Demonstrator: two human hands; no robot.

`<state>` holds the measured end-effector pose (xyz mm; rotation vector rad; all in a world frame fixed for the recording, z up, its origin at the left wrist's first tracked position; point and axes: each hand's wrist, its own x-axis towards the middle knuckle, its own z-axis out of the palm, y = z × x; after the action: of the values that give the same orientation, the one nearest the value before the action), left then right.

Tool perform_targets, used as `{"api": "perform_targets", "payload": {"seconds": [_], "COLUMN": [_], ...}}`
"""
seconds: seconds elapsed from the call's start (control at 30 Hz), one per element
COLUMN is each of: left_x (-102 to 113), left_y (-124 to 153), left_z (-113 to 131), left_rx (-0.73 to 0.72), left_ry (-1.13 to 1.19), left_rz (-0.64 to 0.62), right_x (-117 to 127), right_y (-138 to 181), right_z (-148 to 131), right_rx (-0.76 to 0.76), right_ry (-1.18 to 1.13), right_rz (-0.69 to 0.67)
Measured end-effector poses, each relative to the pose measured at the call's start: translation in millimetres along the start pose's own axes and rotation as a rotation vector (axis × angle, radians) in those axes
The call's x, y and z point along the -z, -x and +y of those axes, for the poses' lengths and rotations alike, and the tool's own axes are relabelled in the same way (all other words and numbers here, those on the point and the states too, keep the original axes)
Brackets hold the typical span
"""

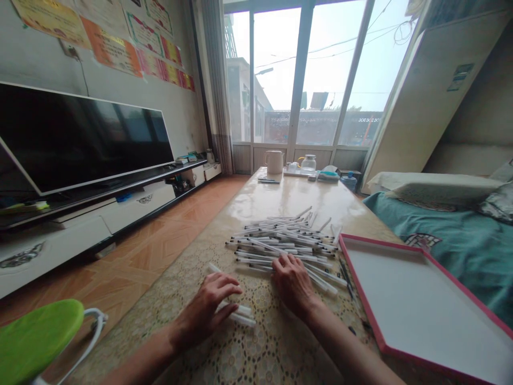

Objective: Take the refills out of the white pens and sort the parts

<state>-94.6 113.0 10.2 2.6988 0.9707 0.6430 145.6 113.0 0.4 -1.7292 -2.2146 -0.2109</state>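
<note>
Here the white pens [284, 243] lie heaped on the table [260, 203], beside a pink-rimmed tray [409, 299]. My right hand [294, 280] presses flat on the heap's near edge. My left hand [210, 302], fingers spread, covers a few separate pens [242, 315], probably against rolling.

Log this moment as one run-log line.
left hand: flat on loose pens | right hand: palm down on near edge of pen pile | pink-rimmed tray: right of pile, on table
</note>
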Motion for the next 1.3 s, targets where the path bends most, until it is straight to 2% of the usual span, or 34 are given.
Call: {"api": "perform_targets", "payload": {"seconds": [0.17,0.33,0.43,0.7,0.87,1.0,1.17,1.3], "left_x": [-11.9,-24.7,-26.5,-14.5,-14.7,-17.3,-15.4,-11.3], "left_y": [-21.5,-47.7,-54.1,-43.0,-34.5,-31.9,-33.3,-30.2], "left_z": [-0.4,-3.9,-6.4,-8.8,-10.7,-12.2,-8.9,-8.3], "left_rx": [0.090,0.107,0.112,0.059,0.000,-0.005,-0.003,-0.028], "left_ry": [-0.029,-0.114,-0.121,-0.093,-0.056,-0.012,-0.020,0.000], "left_rz": [0.059,0.061,0.068,0.035,0.015,0.005,-0.019,-0.040], "right_x": [-0.1,1.4,3.6,10.1,15.9,17.7,10.4,7.0], "right_y": [1.1,6.6,10.6,24.3,42.2,48.7,32.4,13.5], "right_z": [4.3,7.6,13.8,32.7,24.9,14.6,8.8,8.5], "right_rx": [-0.015,-0.040,-0.093,-0.196,-0.225,-0.181,-0.164,-0.088], "right_ry": [-0.052,-0.133,-0.193,-0.374,-0.414,-0.387,-0.258,-0.189], "right_rz": [0.003,0.036,0.077,0.128,0.086,0.008,-0.065,-0.158]}}
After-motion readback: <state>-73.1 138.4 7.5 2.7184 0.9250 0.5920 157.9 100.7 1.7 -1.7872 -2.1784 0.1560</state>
